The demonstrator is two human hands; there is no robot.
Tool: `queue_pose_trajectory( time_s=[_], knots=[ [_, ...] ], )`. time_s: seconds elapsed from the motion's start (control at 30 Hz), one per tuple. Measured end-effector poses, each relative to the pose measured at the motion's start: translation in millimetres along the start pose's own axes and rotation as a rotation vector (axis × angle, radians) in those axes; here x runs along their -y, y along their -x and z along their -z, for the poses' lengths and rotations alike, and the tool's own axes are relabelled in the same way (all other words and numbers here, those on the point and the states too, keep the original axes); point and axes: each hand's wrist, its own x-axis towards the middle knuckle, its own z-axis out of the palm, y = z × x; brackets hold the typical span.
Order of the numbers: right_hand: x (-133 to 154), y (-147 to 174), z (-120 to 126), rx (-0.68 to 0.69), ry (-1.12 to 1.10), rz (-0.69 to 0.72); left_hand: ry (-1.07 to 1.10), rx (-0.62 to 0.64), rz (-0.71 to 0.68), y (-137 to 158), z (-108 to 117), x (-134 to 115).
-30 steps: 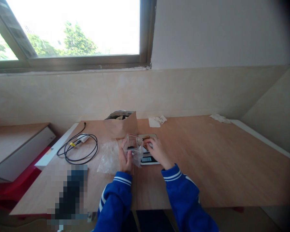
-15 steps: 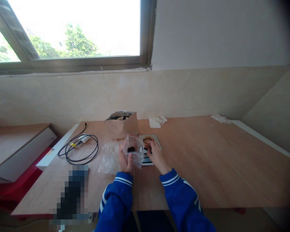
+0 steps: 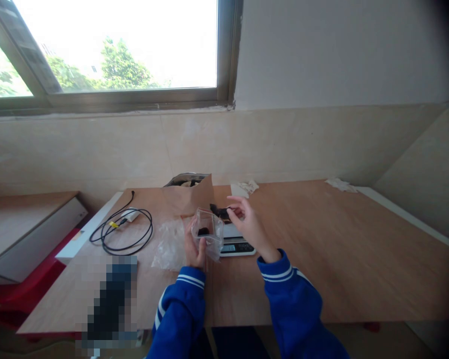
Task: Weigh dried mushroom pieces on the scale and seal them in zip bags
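Observation:
My left hand (image 3: 195, 247) is closed on a small clear zip bag (image 3: 214, 244), its mouth held apart, with a dark piece (image 3: 203, 231) inside. My right hand (image 3: 246, 222) pinches a dark, dried-looking flat piece (image 3: 219, 212) between thumb and finger, other fingers raised. It hangs just behind the bag, over a white digital scale (image 3: 243, 248) with a lit display. The bag and the right hand cover part of the scale. What kind of dried thing the piece is, I cannot tell.
A brown paper bag (image 3: 189, 199) stands open behind the zip bag. More clear plastic bags (image 3: 168, 244) lie left of my left hand. A coiled black cable (image 3: 152, 232) with a white adapter is further left, and crumpled tissue (image 3: 247, 188) lies by the wall.
My right hand has lifted off the scale, up and to the right, with the dark piece pinched in it. The left hand and zip bag have stayed put.

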Motion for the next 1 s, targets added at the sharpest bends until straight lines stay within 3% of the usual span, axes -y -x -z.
queue_pose_trajectory(
  time_s=[0.1, 0.2, 0.4, 0.53, 0.7, 0.8, 1.0],
  knots=[
    [12, -3, 2, 0.165, -0.005, 0.032, -0.011, 0.003, -0.010, 0, 0, 2],
    [7, -6, 1, 0.138, 0.031, 0.045, -0.019, 0.013, -0.007, 2, 0, 4],
    [-56, -11, -8, -0.006, 0.281, 0.096, -0.030, -0.006, -0.013, 4, 0, 6],
    [-96, -7, -17, 0.085, 0.493, 0.064, -0.020, -0.009, 0.005, 4, 0, 6],
    [-113, -3, -20, 0.092, 0.617, 0.013, 0.004, 0.003, 0.019, 5, 0, 7],
    [-111, -4, -17, 0.036, 0.548, -0.019, 0.021, 0.007, 0.029, 6, 0, 9],
    [-66, -12, -7, -0.182, 0.026, -0.054, 0.056, -0.015, 0.072, 8, -1, 11]
  ],
)
